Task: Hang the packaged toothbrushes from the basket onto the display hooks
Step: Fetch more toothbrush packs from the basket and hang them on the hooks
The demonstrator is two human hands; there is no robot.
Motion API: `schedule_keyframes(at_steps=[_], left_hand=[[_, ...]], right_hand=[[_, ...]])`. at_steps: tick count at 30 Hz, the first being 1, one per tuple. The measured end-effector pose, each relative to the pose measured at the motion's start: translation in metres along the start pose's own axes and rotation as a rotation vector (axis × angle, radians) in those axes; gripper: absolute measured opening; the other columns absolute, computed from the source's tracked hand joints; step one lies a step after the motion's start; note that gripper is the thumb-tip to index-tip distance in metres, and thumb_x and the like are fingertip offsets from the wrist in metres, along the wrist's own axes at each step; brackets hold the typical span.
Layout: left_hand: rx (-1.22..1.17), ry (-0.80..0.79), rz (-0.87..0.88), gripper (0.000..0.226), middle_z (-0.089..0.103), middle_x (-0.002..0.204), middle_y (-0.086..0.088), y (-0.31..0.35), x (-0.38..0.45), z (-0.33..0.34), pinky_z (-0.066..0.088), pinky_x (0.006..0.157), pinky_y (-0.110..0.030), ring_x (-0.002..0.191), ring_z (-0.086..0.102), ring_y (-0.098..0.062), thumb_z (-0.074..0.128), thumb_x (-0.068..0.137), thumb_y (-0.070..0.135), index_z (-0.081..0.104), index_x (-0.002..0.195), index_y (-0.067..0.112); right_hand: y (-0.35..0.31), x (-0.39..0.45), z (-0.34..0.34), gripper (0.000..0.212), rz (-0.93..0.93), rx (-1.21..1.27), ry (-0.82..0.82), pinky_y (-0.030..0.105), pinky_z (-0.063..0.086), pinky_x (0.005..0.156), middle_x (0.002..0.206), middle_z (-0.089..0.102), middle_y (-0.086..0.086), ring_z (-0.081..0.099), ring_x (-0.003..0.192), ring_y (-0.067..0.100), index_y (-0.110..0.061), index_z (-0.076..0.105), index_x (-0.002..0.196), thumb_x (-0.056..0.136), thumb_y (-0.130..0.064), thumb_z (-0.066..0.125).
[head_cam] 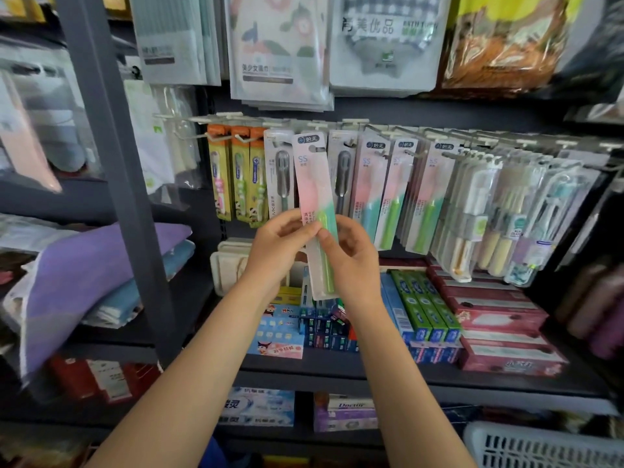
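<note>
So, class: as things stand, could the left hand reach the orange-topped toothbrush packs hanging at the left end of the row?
Probably yes. The orange-topped packs hang up and left of the left hand with nothing between, but it would first have to release the pink-green toothbrush pack.

Pink-and-green carded toothbrush pack (314, 197), held up front: "SS" printed near its top. White checked-cloth packet (385, 38) hanging above: "青美优品". Purple-and-white box (344, 413) on the bottom shelf: "Doctor"; other print is too blurred to read.
</note>
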State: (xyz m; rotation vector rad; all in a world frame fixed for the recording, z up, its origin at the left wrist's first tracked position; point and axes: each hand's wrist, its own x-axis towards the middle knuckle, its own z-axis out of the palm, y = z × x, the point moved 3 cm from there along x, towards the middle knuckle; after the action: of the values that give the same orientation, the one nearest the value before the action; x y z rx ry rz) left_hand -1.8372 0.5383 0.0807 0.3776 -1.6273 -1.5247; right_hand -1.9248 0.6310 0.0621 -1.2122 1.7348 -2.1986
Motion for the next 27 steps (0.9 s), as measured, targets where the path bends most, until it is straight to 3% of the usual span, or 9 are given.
schedule_keyframes(at_steps=[2,6,9,14,18,21,24,27], left_hand=[[-0.02,0.001,-0.001,0.018,0.078,0.093,0.01,0.004,0.001,-0.001,0.056,0.074,-0.019,0.09,0.072,-0.005,0.069,0.094,0.011,0.073,0.102,0.026],[-0.042,-0.006,-0.021,0.015,0.078,0.097,0.001,0.009,0.005,-0.001,0.057,0.075,-0.027,0.092,0.073,-0.015,0.069,0.093,0.014,0.076,0.103,0.023],[-0.049,-0.004,-0.028,0.014,0.077,0.098,-0.003,0.012,0.009,-0.002,0.056,0.07,-0.027,0.089,0.072,-0.017,0.069,0.093,0.014,0.076,0.104,0.02],[-0.051,-0.014,-0.089,0.012,0.076,0.098,-0.008,0.009,0.019,-0.001,0.057,0.073,-0.034,0.083,0.07,-0.018,0.068,0.094,0.013,0.076,0.1,0.018],[-0.016,-0.003,-0.144,0.015,0.077,0.1,-0.007,-0.007,0.03,-0.004,0.059,0.07,-0.032,0.087,0.072,-0.02,0.071,0.093,0.018,0.076,0.107,0.016],[0.087,0.019,-0.181,0.015,0.077,0.1,0.001,-0.03,0.027,-0.008,0.056,0.078,-0.03,0.095,0.071,-0.016,0.072,0.092,0.024,0.077,0.106,0.019],[0.134,0.051,-0.231,0.012,0.077,0.099,0.007,-0.06,0.017,-0.013,0.052,0.082,-0.024,0.098,0.07,-0.009,0.073,0.091,0.025,0.077,0.102,0.022],[0.145,0.119,-0.283,0.009,0.077,0.094,0.008,-0.085,0.013,-0.018,0.054,0.083,-0.025,0.097,0.071,-0.012,0.076,0.089,0.025,0.077,0.098,0.023]], right_hand=[[-0.002,0.001,0.001,0.02,-0.002,-0.013,-0.001,0.029,0.049,0.066,0.086,0.063,0.015,0.054,0.072,0.012,-0.021,0.066,0.118,0.098,-0.025,0.066],[-0.007,0.0,0.004,0.019,-0.01,0.02,0.016,0.025,0.041,0.059,0.074,0.051,0.006,0.046,0.065,0.012,-0.022,0.065,0.117,0.098,-0.025,0.065],[-0.008,0.002,0.006,0.02,0.021,0.055,0.012,0.022,0.039,0.055,0.074,0.052,0.007,0.045,0.063,0.012,-0.023,0.063,0.118,0.099,-0.026,0.064],[-0.004,0.01,0.01,0.022,0.061,0.052,0.028,0.018,0.041,0.055,0.078,0.057,0.006,0.051,0.066,0.01,-0.02,0.062,0.119,0.099,-0.028,0.064],[0.011,0.016,0.012,0.02,0.122,0.012,0.026,0.019,0.039,0.058,0.074,0.048,0.001,0.044,0.062,0.005,-0.019,0.063,0.114,0.1,-0.032,0.062],[0.036,0.012,0.012,0.018,0.213,-0.038,-0.025,0.028,0.05,0.071,0.087,0.061,0.017,0.053,0.074,0.009,-0.021,0.064,0.108,0.101,-0.036,0.059],[0.068,0.002,0.012,0.016,0.305,-0.029,-0.047,0.051,0.06,0.081,0.097,0.069,0.016,0.065,0.084,0.023,-0.02,0.067,0.101,0.101,-0.034,0.059],[0.091,-0.002,0.01,0.015,0.365,-0.002,-0.037,0.04,0.062,0.075,0.095,0.074,0.005,0.072,0.089,0.031,-0.017,0.069,0.101,0.101,-0.029,0.06]])
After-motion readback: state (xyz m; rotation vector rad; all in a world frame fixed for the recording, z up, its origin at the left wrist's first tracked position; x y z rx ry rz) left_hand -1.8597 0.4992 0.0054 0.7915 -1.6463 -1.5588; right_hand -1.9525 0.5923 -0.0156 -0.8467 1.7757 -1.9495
